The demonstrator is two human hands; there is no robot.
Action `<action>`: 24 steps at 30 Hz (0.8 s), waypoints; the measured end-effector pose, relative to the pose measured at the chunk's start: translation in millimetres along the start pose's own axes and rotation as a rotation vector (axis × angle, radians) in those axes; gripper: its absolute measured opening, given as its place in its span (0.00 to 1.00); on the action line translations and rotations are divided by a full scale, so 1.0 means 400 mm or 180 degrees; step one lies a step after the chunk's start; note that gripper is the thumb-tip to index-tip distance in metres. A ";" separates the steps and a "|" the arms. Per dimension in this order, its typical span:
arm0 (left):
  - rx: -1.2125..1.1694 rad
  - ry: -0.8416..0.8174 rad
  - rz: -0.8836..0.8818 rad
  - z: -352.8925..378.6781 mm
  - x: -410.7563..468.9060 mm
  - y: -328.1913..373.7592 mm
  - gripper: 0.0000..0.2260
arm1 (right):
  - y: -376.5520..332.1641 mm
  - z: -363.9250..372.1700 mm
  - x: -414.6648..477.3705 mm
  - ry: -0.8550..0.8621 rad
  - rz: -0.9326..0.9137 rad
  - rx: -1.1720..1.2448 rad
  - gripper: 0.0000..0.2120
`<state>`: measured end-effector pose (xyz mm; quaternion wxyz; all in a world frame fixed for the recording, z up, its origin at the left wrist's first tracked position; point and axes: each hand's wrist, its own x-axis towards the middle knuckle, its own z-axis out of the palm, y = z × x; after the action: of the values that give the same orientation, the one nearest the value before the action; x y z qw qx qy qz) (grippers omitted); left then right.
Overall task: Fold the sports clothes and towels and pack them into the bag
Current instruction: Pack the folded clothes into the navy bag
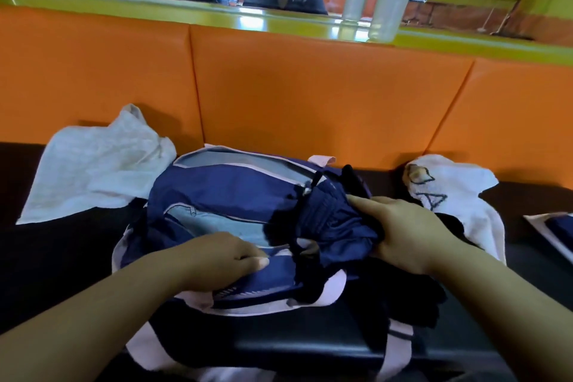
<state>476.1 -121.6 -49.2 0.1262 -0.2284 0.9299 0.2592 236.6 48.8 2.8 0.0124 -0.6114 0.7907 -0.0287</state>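
While a bunched navy garment sits at the right end of the bag, partly over its opening, the right hand grips it, its fingers curled round the cloth from above and below. The bag is navy with pale pink trim and light grey panels. It lies on its side across the middle of the black worktop, with its long zip line facing up and a pink loop at its far edge. The left hand holds the bag's near front panel, thumb pressed on top and the other fingers tucked under the fabric. Dark cloth lies heaped under and just beside the right wrist, touching the bag's right end.

A white towel is spread loosely on the worktop to the left, its edge touching the bag's far left corner. Another white towel, with dark markings on it, lies crumpled to the right, near the right hand. At the far right edge a navy and pale item shows only in part. Behind the worktop rises an orange padded backrest, topped by a green ledge where a clear bottle stands against a mirror.
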 end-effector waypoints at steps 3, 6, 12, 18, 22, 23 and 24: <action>-0.0197 -0.0023 0.0045 -0.015 -0.012 0.015 0.16 | 0.003 0.022 -0.033 -0.0081 -0.0137 0.0040 0.33; 0.0065 0.0672 0.0306 -0.037 0.008 0.005 0.11 | 0.009 0.044 -0.055 -0.0060 -0.0273 0.0000 0.32; 0.2329 0.1735 0.0800 -0.036 0.092 -0.022 0.26 | 0.023 0.071 -0.058 0.0068 -0.0598 -0.0062 0.30; 0.2705 0.1166 0.0403 -0.064 0.166 -0.033 0.25 | 0.044 0.091 -0.055 0.0097 -0.0844 -0.0161 0.30; 0.1826 0.1053 -0.0019 -0.129 0.188 0.002 0.11 | 0.045 0.085 -0.056 0.0281 -0.1019 -0.0454 0.31; 0.1541 0.1095 -0.0047 -0.145 0.194 0.004 0.10 | 0.044 0.081 -0.055 0.0303 -0.1085 -0.0545 0.33; 0.1275 0.1195 -0.0045 -0.163 0.195 0.009 0.09 | 0.044 0.076 -0.052 0.0319 -0.1178 -0.0632 0.33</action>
<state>399.4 -182.3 -20.7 -0.0040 -0.2494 0.9681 0.0224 226.6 72.6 -29.0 -0.0926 -0.7422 0.6636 0.0173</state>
